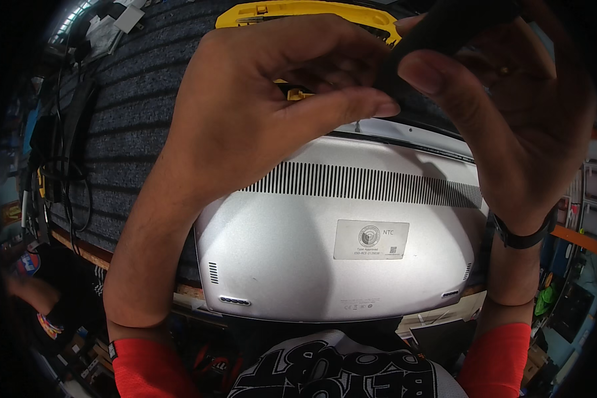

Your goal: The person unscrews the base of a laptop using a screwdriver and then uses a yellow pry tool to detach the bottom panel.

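Laptop (371,292) underside-up on ribbed mat (129,136), looks early: btm cover (265,219) on, not visibly opened; dark obj (451,30), type unclear, gripped in R hand (511,132), thumb pressed on; L hand (245,86) by its lower end, grip part-hidden, can't tell

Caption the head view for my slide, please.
Right hand holds a dark object, left hand close to its lower end, above an upturned silver laptop; yellow case beyond.
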A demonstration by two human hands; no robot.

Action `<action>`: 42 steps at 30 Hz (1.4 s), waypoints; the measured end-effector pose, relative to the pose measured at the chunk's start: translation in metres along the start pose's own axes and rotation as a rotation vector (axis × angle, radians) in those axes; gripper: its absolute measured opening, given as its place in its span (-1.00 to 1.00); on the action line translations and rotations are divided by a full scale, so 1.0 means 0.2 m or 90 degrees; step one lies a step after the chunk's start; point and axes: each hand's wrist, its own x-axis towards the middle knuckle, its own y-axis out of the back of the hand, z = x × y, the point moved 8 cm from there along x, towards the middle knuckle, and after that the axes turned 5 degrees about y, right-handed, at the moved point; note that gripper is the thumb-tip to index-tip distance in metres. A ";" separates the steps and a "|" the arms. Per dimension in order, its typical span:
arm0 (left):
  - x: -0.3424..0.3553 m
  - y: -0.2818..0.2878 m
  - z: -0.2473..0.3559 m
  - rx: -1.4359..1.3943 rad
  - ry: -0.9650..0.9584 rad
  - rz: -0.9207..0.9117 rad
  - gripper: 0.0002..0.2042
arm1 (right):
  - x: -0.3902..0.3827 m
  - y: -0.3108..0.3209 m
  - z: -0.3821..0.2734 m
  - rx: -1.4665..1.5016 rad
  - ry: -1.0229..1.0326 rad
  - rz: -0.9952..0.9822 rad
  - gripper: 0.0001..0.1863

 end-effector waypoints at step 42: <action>-0.02 0.16 -0.09 0.288 0.095 -0.103 -0.60 | 0.44 -0.11 -0.18 -0.211 -0.147 -0.541 -0.79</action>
